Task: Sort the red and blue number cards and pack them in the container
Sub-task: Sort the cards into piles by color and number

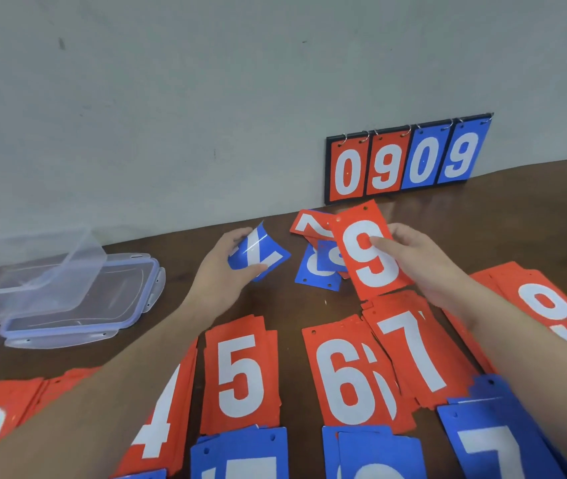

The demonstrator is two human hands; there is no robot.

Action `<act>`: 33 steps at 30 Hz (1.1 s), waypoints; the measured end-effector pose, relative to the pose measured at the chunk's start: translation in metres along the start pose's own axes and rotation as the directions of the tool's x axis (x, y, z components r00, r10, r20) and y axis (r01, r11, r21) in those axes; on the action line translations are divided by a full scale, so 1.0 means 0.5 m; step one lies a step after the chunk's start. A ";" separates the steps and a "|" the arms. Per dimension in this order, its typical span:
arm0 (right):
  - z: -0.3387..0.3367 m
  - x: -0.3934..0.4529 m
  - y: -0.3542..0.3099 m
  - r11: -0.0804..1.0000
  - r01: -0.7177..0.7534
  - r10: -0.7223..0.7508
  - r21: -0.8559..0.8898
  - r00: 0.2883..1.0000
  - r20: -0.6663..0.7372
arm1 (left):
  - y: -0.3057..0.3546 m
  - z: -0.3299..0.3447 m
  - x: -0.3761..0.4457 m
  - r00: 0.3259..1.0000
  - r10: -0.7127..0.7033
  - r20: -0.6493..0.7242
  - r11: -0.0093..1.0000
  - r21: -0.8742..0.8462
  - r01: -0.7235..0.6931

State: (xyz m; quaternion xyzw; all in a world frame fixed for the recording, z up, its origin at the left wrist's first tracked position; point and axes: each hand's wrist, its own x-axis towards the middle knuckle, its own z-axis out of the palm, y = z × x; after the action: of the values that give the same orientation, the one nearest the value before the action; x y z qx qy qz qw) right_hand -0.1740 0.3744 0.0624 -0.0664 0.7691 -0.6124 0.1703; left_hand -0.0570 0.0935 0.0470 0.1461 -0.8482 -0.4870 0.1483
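My left hand (224, 271) grips a bent blue card (258, 254) above the table. My right hand (420, 262) pinches a red 9 card (366, 254), thumb on its face. Between and behind the hands lies a small loose heap: a red card (311, 225) and blue cards (316, 273). Sorted red piles lie in a row nearer me: 4 (164, 420), 5 (240, 375), 6 (347, 378), 7 (413, 350) and 9 (558, 312). Blue piles (240, 454) run along the bottom edge. The clear container (43, 271) stands at the left.
The container's clear lid (102, 302) lies flat under and beside it. A ringed scoreboard (406, 160) reading 0909 leans on the wall at the table's back edge. Dark wooden table (275, 305) shows between the piles.
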 end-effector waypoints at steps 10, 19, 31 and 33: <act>0.064 -0.104 0.042 0.994 -0.084 0.076 0.073 0.992 0.105 | 0.005 -0.008 -0.138 0.989 0.028 0.146 0.999 -0.043 -0.022; 0.041 -0.175 0.074 0.999 -0.032 0.030 0.037 0.997 0.073 | 0.051 -0.007 -0.218 0.980 -0.020 0.199 0.994 -0.102 0.041; -0.172 -0.252 0.120 0.990 -0.059 0.085 0.128 0.975 -0.207 | 0.136 0.137 -0.228 0.973 -0.031 0.230 0.940 -0.325 0.107; -0.222 -0.264 0.126 0.992 -0.064 0.091 0.113 0.963 -0.255 | 0.157 0.171 -0.225 0.966 -0.047 0.254 0.924 -0.357 0.139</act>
State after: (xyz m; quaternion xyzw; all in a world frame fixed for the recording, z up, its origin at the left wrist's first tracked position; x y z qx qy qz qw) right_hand -0.0823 0.5327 0.0466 0.0534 0.7541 -0.6476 0.0952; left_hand 0.0040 0.2424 0.0621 0.0956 -0.7442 -0.6595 0.0460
